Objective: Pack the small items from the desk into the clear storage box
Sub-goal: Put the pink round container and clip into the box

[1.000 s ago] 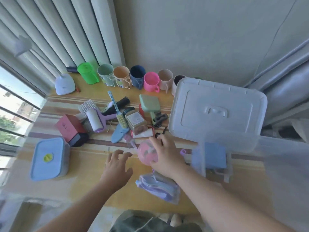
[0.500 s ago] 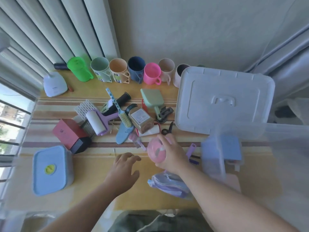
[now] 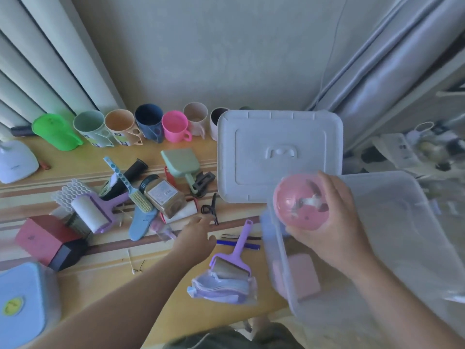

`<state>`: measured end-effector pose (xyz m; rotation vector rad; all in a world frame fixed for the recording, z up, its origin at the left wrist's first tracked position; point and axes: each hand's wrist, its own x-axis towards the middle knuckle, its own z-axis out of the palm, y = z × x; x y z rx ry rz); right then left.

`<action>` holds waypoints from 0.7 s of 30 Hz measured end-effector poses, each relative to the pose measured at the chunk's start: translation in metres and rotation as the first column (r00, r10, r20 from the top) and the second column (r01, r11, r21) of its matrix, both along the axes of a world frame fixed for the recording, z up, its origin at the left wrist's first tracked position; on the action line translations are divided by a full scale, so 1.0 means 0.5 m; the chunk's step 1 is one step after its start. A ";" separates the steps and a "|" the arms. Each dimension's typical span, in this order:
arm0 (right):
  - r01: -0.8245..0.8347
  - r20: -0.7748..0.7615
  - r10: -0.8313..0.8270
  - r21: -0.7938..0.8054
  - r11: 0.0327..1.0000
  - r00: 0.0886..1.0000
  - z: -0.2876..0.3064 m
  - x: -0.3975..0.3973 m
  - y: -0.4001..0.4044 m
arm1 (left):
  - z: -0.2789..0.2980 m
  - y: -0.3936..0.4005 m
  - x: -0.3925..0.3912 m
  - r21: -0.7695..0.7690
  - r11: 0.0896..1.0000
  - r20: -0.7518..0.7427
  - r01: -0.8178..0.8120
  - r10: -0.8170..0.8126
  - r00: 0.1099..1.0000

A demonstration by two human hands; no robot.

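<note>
My right hand [image 3: 334,222] holds a round pink ball-like item [image 3: 300,201] in the air over the left rim of the clear storage box [image 3: 392,248], which stands at the desk's right end. A pink block [image 3: 300,275] lies inside the box. My left hand [image 3: 197,238], fingers apart and holding nothing, reaches over the desk toward the pile of small items: a glass jar [image 3: 163,197], a blue shoe-shaped piece [image 3: 142,222], a black clip [image 3: 210,207]. A purple roller [image 3: 232,263] rests on a packet [image 3: 222,288] just right of that hand.
The box's white lid [image 3: 279,154] lies behind the box. Several cups [image 3: 173,125] line the wall. A white lint roller [image 3: 90,215], a red box [image 3: 42,239], a green dustpan [image 3: 180,162] and a blue lunch box [image 3: 21,303] sit to the left.
My right hand lifted the pink ball off the desk and carried it right, over the clear box. My left hand slid forward toward the pile. The purple roller is now uncovered.
</note>
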<state>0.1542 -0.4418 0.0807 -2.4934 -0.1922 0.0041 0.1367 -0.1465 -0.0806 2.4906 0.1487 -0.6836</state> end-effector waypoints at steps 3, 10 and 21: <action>0.040 -0.014 -0.041 -0.055 0.998 0.999 -0.024 -0.039 -0.075 | -0.035 -0.044 0.042 -0.079 0.968 -0.074 -0.238 0.233 0.970; 0.027 -0.134 -0.039 -0.093 0.995 0.990 -0.081 -0.062 -0.258 | -0.074 -0.104 0.101 -0.059 0.774 -0.074 -0.630 0.626 0.776; -0.496 -0.555 0.313 -0.214 0.841 0.771 -0.232 0.007 -0.448 | 0.119 -0.179 -0.018 -0.178 0.650 0.277 -0.739 0.754 0.596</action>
